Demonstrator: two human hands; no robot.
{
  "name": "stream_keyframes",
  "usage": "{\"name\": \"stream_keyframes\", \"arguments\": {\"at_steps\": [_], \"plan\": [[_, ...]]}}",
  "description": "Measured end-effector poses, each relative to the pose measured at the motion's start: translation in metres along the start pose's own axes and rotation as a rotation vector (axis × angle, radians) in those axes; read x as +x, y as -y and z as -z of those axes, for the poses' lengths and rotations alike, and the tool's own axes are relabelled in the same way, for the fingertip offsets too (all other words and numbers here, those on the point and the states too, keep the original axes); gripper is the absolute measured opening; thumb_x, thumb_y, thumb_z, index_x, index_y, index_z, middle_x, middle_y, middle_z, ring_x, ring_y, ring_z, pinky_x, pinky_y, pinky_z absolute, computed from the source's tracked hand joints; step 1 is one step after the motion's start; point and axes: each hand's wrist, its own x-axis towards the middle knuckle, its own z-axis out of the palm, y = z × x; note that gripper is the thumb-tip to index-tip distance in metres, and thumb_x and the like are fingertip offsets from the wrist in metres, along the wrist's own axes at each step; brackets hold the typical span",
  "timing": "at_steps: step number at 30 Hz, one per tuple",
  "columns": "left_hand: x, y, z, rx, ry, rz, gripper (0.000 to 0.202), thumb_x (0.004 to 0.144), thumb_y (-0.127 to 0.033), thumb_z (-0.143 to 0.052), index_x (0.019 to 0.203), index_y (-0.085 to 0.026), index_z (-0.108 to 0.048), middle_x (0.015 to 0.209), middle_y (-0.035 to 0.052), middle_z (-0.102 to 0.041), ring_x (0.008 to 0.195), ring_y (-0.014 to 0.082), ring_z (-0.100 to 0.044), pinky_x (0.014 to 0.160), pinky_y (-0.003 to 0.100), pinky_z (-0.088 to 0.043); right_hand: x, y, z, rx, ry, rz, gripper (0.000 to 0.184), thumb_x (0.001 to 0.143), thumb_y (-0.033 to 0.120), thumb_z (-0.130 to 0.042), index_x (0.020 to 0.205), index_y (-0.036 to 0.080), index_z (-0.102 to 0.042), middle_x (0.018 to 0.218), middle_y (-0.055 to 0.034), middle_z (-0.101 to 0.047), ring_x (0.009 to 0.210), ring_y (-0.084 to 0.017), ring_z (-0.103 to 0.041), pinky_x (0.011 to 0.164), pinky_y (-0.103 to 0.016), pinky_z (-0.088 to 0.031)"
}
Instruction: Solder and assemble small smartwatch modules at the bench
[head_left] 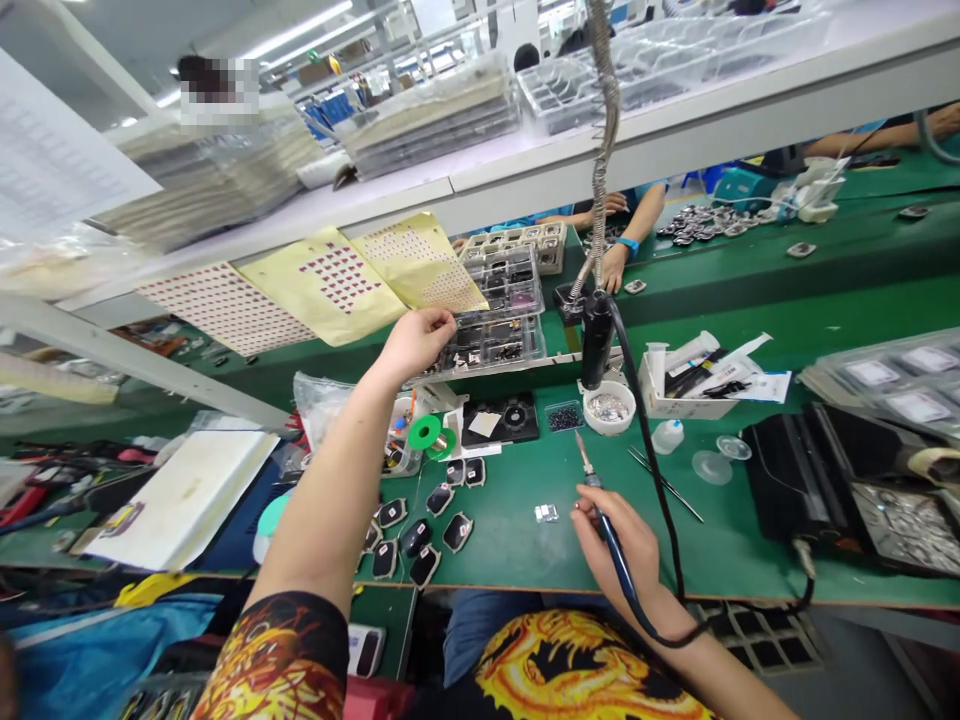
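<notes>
My left hand [417,340] reaches forward to a clear plastic parts tray [495,345] on a raised stack, its fingers curled at the tray's left edge. My right hand [622,540] grips a blue-handled soldering iron [600,505] like a pen, tip up, above the green bench. A small silver component [546,513] lies on the mat just left of that hand. Several dark oval-shaped parts [420,530] sit in a cluster near the bench's front edge.
A soldering iron stand [598,335] with a white bowl [609,407], a green solder spool [426,434], tweezers [664,480], a white box of supplies [690,385] and a black machine [840,480] at right. Yellow sheets [337,285] hang at back. Another person's hands [615,265] work across the bench.
</notes>
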Motion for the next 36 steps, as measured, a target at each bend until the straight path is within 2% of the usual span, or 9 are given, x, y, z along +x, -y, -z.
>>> {"name": "stream_keyframes", "arguments": {"at_steps": [7,11,14,17,21,24,29,32,36], "plan": [[0.004,0.031,0.029,0.052,-0.001,0.06,0.027,0.084,-0.046,-0.064,0.083,-0.02,-0.071,0.067,-0.0003,-0.058,0.064,0.0153,-0.045,0.064,0.03,-0.034,-0.004,-0.007,-0.002,-0.026,0.01,-0.023,0.028,0.107,0.021,-0.067,0.134,0.026,-0.07,0.102,-0.0047,-0.073,0.085,-0.02,-0.074,0.078,-0.031,-0.066],[0.0,0.042,0.034,0.054,0.021,0.08,0.023,0.082,-0.041,-0.063,0.079,-0.02,-0.071,0.067,0.0009,-0.059,0.063,0.0155,-0.046,0.063,0.031,-0.034,-0.004,-0.01,-0.002,-0.046,0.008,-0.028,0.027,0.107,0.024,-0.068,0.133,0.027,-0.071,0.103,-0.005,-0.073,0.083,-0.02,-0.074,0.076,-0.031,-0.066],[-0.006,0.041,0.034,0.045,0.023,0.073,0.021,0.082,-0.038,-0.064,0.079,-0.019,-0.071,0.069,0.0019,-0.061,0.064,0.0153,-0.047,0.062,0.031,-0.034,-0.004,-0.011,-0.003,-0.056,0.006,-0.034,0.026,0.107,0.026,-0.069,0.132,0.027,-0.072,0.103,-0.0049,-0.074,0.082,-0.02,-0.074,0.076,-0.031,-0.066],[-0.013,0.026,0.027,0.023,0.049,0.035,0.023,0.086,-0.04,-0.063,0.081,-0.02,-0.071,0.067,0.0006,-0.058,0.063,0.0144,-0.044,0.061,0.031,-0.033,-0.004,-0.009,-0.005,-0.052,0.011,-0.033,0.026,0.107,0.025,-0.068,0.133,0.026,-0.071,0.104,-0.0056,-0.074,0.085,-0.021,-0.075,0.077,-0.032,-0.066],[-0.017,-0.007,0.007,0.012,0.142,-0.086,0.023,0.092,-0.039,-0.061,0.085,-0.02,-0.069,0.065,-0.0016,-0.056,0.062,0.0138,-0.044,0.062,0.03,-0.034,-0.002,-0.004,-0.005,-0.041,0.025,-0.023,0.026,0.108,0.021,-0.064,0.132,0.025,-0.07,0.1,-0.0048,-0.073,0.084,-0.02,-0.074,0.076,-0.031,-0.066],[-0.011,-0.033,-0.012,0.019,0.178,-0.205,0.022,0.096,-0.037,-0.058,0.086,-0.02,-0.069,0.073,0.0005,-0.062,0.067,0.0156,-0.05,0.066,0.031,-0.039,-0.001,-0.002,-0.006,-0.043,0.015,-0.023,0.026,0.108,0.018,-0.063,0.131,0.025,-0.069,0.098,-0.0039,-0.073,0.082,-0.019,-0.073,0.075,-0.03,-0.065],[0.01,-0.067,-0.036,-0.001,0.213,-0.424,0.019,0.1,-0.033,-0.056,0.093,-0.021,-0.07,0.096,0.0043,-0.071,0.089,0.0192,-0.062,0.083,0.033,-0.046,0.002,0.001,-0.006,-0.031,-0.001,0.004,0.031,0.107,0.014,-0.063,0.135,0.025,-0.067,0.099,-0.0037,-0.072,0.082,-0.018,-0.073,0.076,-0.028,-0.064],[0.02,-0.08,-0.041,-0.005,0.331,-0.44,0.021,0.102,-0.034,-0.054,0.095,-0.022,-0.07,0.089,0.0012,-0.068,0.08,0.0166,-0.057,0.077,0.031,-0.043,0.005,0.004,-0.004,-0.024,-0.023,0.023,0.032,0.106,0.011,-0.062,0.134,0.025,-0.067,0.098,-0.0031,-0.072,0.081,-0.018,-0.073,0.077,-0.028,-0.063],[0.026,-0.088,-0.043,0.086,0.44,-0.42,0.024,0.103,-0.034,-0.052,0.087,-0.022,-0.065,0.075,-0.0024,-0.058,0.068,0.0143,-0.047,0.069,0.03,-0.036,0.007,0.007,-0.002,0.006,-0.038,0.026,0.035,0.105,0.007,-0.062,0.134,0.025,-0.067,0.097,-0.0027,-0.072,0.083,-0.017,-0.072,0.078,-0.028,-0.062]]}}
